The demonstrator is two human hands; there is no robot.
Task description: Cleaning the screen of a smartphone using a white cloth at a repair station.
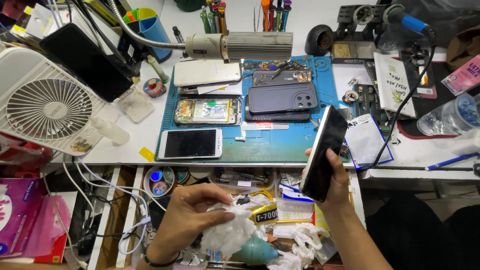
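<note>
At nine o'clock a white desk fan stands at the bench's left edge, with a dark tablet leaning behind it at about ten o'clock and a small white squeeze bottle lying just beside its base. Toward the centre lies a blue work mat; on it, at its seven o'clock corner, a white-framed phone lies screen up, with an opened phone showing its insides just above, and a dark phone case with round camera holes at the mat's one o'clock. A grey lamp head on a bendy neck hangs over the mat's top edge at twelve o'clock.

At six o'clock, over an open drawer full of small parts, the left hand has its fingers pressed together on a crumpled white tissue, thumb on top. A teal rubber blower lies just under the tissue, touching it or nearly so.

At about four o'clock from centre, the right hand grips a black phone from below, fingers wrapped round its lower half; the phone is tilted up, glossy face toward the left, its top edge over the mat's right border. The tissue and this phone are apart.

At two o'clock a blue-handled soldering iron rests in its stand, and a clear plastic water bottle lies at three o'clock
</note>
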